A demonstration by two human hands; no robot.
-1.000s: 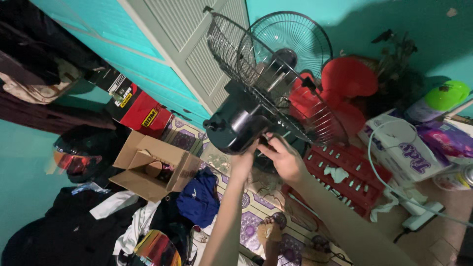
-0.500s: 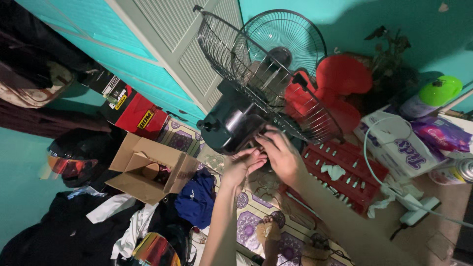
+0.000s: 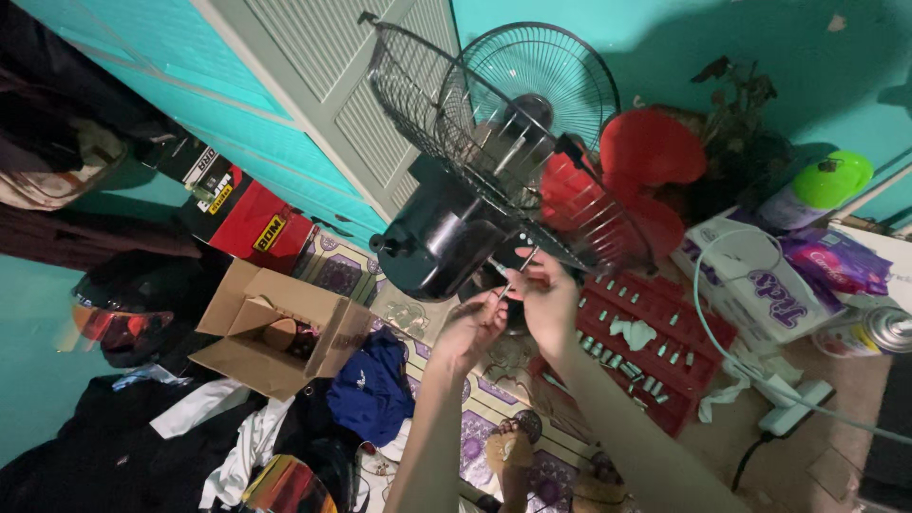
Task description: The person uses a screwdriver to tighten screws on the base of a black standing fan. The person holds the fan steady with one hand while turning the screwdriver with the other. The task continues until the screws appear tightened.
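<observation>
I am seeing both hands working at the fan, just under its black motor. The right hand is pinching a thin tool against the cage; the left hand is curling half closed below it (clamped on what, I cannot tell).

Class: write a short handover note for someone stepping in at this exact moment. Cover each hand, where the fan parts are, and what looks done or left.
Left hand: under the black motor housing, fingers curled.
Right hand: pinching a thin silver tool at the housing's rear.
Fan: wire grille is on; red blades sit inside it.
Done or left: cannot tell.
</observation>
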